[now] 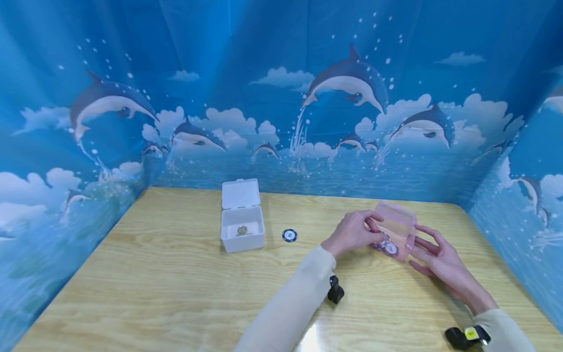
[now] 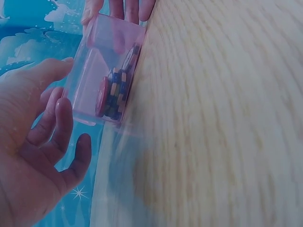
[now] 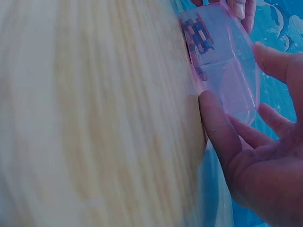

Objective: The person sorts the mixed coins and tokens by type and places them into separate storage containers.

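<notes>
A translucent pink box [image 1: 398, 218] with its lid raised stands at the right of the table. Poker chips [image 2: 113, 90] lie in a slanted row inside it. My left hand [image 1: 357, 231] reaches over the box's near left side, its fingertips at the opening beside the chips. Its fingers are loosely bent, and no chip shows between them in the left wrist view. My right hand [image 1: 444, 261] holds the box by its right side, the thumb and fingers [image 3: 215, 118] spread across that wall.
A white box [image 1: 243, 234] with its lid up holds a few small coin-like pieces [image 1: 242, 230]. One dark blue and white poker chip [image 1: 290, 235] lies on the wooden table [image 1: 176, 283] to its right. A blue dolphin-print curtain [image 1: 264, 98] hangs around the table.
</notes>
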Available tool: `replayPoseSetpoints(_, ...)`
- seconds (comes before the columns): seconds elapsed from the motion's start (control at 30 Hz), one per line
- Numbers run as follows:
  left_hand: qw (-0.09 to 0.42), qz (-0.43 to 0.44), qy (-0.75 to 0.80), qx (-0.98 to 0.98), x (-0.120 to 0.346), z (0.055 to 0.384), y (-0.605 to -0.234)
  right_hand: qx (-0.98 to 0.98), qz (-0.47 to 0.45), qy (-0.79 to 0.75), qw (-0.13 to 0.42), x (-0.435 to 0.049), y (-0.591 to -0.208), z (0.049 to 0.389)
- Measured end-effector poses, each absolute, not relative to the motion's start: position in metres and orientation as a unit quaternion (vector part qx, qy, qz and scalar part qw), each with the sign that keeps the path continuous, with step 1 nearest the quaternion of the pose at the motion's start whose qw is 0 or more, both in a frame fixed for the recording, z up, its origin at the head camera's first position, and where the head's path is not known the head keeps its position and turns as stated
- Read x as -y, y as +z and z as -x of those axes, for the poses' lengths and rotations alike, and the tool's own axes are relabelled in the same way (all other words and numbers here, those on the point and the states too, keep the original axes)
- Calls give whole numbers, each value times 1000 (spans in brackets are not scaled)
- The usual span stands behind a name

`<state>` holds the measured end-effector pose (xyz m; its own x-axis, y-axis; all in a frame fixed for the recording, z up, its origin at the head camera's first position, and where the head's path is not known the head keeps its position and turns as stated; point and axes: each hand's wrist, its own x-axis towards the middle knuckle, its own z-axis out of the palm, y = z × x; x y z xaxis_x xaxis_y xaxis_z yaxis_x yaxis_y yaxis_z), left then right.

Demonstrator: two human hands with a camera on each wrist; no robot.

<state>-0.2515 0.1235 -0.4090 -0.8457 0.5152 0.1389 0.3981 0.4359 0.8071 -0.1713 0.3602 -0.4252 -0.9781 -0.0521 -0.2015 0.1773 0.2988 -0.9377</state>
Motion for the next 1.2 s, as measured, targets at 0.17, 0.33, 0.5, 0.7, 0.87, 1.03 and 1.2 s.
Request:
replayPoseSetpoints(0.17,75,-275,477,-831,-121,251,-411,-802,-41,-588,97,-359,-425,171)
replayPoseSetpoints(0.33,89,-281,503,-813,-117,250,-411,-801,-39,-590,97,-360,-426,171)
replayPoseSetpoints(0.5,97,-285,520,-800,-110,250,-410,-799,-35,-593,95,-360,-427,171)
replayPoseSetpoints(0.7,102,-283,530,-793,-99,252,-406,-798,-33,-593,97,-361,-426,172)
replayPoseSetpoints(0.87,96,-275,525,-800,-90,254,-406,-797,-36,-596,96,-360,-425,172)
replayPoseSetpoints(1.03,85,-273,524,-803,-80,256,-408,-798,-38,-593,97,-360,-426,172)
replayPoseSetpoints(1.2,78,-283,510,-809,-68,256,-409,-798,-40,-593,99,-361,-426,172)
